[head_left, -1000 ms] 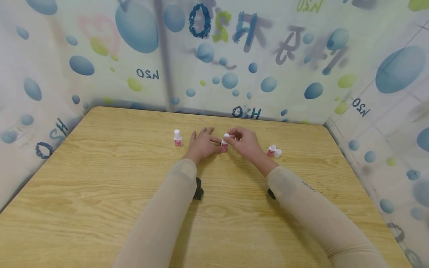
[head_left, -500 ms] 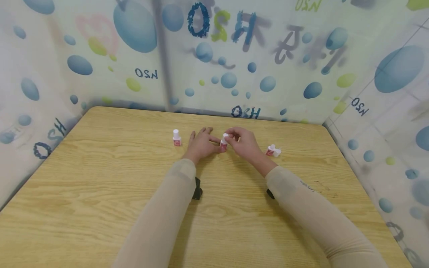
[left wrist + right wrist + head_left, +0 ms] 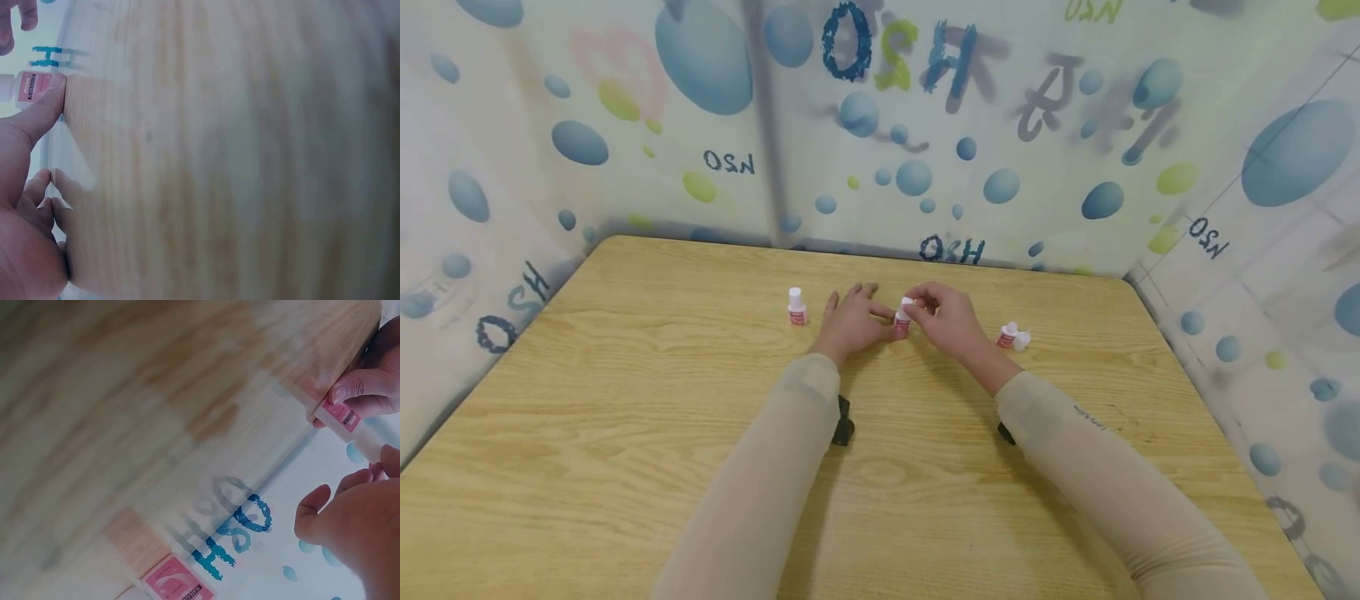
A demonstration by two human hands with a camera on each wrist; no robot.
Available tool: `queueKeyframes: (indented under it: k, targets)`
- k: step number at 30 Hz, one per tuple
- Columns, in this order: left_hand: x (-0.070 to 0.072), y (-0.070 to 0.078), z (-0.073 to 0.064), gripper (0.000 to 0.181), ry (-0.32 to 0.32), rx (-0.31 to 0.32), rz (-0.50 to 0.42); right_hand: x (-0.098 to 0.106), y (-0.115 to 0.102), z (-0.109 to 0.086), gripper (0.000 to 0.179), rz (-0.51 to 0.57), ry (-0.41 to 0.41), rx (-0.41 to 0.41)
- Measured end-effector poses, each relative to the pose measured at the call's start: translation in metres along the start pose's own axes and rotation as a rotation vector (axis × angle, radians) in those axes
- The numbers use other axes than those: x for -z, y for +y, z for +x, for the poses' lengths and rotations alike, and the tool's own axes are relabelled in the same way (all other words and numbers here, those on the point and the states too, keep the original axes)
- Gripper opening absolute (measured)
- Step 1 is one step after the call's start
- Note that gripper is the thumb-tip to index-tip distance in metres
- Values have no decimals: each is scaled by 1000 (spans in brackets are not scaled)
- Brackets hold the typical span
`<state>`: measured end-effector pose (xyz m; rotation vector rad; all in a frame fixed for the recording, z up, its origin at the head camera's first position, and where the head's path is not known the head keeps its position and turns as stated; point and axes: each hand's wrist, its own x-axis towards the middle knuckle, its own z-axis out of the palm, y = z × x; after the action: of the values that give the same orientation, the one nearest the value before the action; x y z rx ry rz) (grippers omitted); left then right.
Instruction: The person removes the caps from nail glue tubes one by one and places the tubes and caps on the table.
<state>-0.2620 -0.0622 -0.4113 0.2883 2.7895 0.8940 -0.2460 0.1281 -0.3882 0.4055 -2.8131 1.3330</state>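
Near mid-frame, the left hand (image 3: 854, 323) pinches a pink-labelled bottle (image 3: 902, 324) low down, the right hand (image 3: 949, 321) its white cap (image 3: 906, 302), partly finger-hidden; the right wrist view's lower edge crops another bottle (image 3: 178, 579).

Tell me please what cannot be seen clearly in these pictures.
Head view: label lettering on the middle bottle, too small to read.
Left wrist view: end of its white cap, cut off by the left edge.
Right wrist view: top of the right bottle, cut off by the bottom edge.
Right wrist view: part of that cap, behind the right hand.
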Motion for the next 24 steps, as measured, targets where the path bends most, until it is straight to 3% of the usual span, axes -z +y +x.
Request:
queueKeyframes:
  k: [5,13,24]
  targets:
    - [0,0,0,46,-2,-3,2,0,0,0,24,8,-9,15]
    - [0,0,-1,46,4,-2,15,1,0,1,32,-20,-30,-29]
    - [1,0,-3,48,2,-9,16,-2,1,1,26,-25,-28,20]
